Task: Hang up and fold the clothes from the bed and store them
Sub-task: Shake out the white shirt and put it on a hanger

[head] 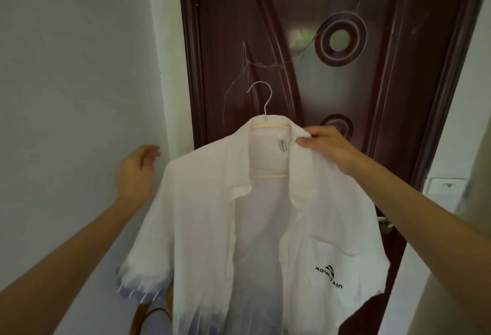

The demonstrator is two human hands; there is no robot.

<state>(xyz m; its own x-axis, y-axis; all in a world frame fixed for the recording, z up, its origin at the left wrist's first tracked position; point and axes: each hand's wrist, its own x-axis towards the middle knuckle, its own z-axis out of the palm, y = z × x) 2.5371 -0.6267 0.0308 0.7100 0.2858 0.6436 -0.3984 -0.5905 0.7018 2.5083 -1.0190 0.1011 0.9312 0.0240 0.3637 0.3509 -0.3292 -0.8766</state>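
A white short-sleeved shirt with a black "MOUNTAIN" print hangs open-fronted on a cream hanger with a metal hook. My right hand pinches the shirt's collar at its right side and holds shirt and hanger up in front of the door. My left hand hovers just left of the shirt's shoulder, fingers relaxed, touching nothing. The hook points up and is caught on nothing.
A dark brown door with round glass insets stands straight ahead, a thin wire strung across it. A white wall is on the left. A striped blue garment and a wooden chair lie below.
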